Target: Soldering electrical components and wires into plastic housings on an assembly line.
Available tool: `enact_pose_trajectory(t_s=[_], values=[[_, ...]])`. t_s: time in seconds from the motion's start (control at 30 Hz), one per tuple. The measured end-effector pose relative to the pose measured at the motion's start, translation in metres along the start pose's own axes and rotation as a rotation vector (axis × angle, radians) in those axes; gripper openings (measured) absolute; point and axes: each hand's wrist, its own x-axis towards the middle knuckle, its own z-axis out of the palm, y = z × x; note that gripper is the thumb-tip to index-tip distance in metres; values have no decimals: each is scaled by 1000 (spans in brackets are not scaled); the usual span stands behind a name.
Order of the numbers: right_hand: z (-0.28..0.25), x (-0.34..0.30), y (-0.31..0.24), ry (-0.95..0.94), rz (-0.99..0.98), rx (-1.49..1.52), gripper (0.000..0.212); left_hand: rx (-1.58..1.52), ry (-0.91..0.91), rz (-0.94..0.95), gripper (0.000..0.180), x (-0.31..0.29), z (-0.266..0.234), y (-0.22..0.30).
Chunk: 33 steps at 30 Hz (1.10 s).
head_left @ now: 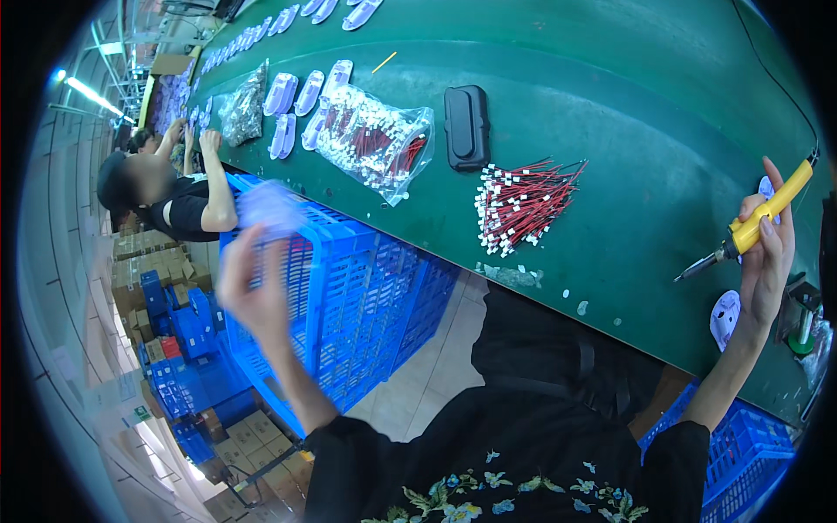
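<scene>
My left hand (255, 288), smeared by motion, is raised over the blue crate at the left. At its fingertips is a blurred lavender plastic shell (275, 207); the exact grip is hard to make out. At the right, my right hand (767, 248) is closed round a yellow soldering iron (772, 209), its metal tip pointing down and left over the green bench. Below that hand lies a round lavender plastic part (724, 319), with another lavender piece partly hidden behind the iron. A pile of red and black wires with white connectors (526, 205) lies on the bench between my hands.
Blue crates (349, 305) stand against the bench's front edge. On the green bench (628, 122) are a black case (467, 128), a bag of connector wires (375, 139), lavender shells (281, 93) and a solder stand (800, 322). A co-worker (166, 196) sits at the far left.
</scene>
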Motion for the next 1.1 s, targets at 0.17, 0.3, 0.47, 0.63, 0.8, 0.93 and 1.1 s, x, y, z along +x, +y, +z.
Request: enact_pose_trajectory(t_s=[0.17, 0.3, 0.47, 0.63, 0.8, 0.93, 1.1], values=[[7, -1, -1, -57, -4, 27, 76, 127, -86, -23, 24, -5, -17, -173], [15, 3, -1, -73, 31, 73, 75, 259, -568, 149, 21, -49, 45, -261], [25, 6, 1, -111, 15, 114, 72, 365, -938, 131, 20, -92, 129, -288], [31, 5, -2, -87, -5, 87, 71, 364, -1000, 50, 17, -96, 158, -292], [25, 2, -6, -100, 29, 127, 68, -62, -696, -227, 16, -81, 142, -289], [22, 1, -7, -102, 18, 181, 63, -398, -267, -378, 16, -52, 100, -271], [27, -4, -11, -103, 21, 224, 65, -374, 269, -433, 17, 4, 53, -211]])
